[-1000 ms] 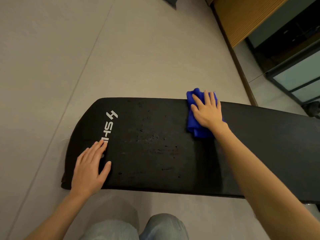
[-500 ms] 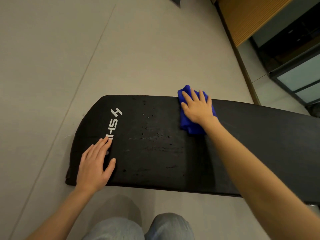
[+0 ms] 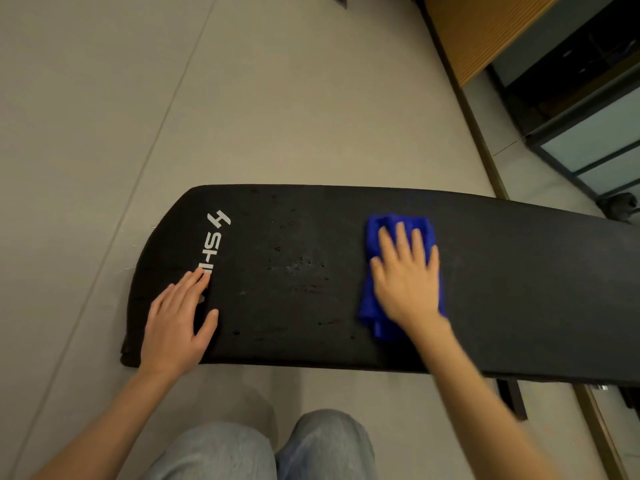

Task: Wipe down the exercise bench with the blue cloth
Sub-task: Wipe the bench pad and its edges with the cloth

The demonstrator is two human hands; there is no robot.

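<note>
grey floor; right hand flat on blue cloth

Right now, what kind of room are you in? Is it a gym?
Probably a gym or a home workout room. A long black padded exercise bench with a white logo stands on a smooth pale floor, and wood panelling and glass panels line the far right side.
</note>
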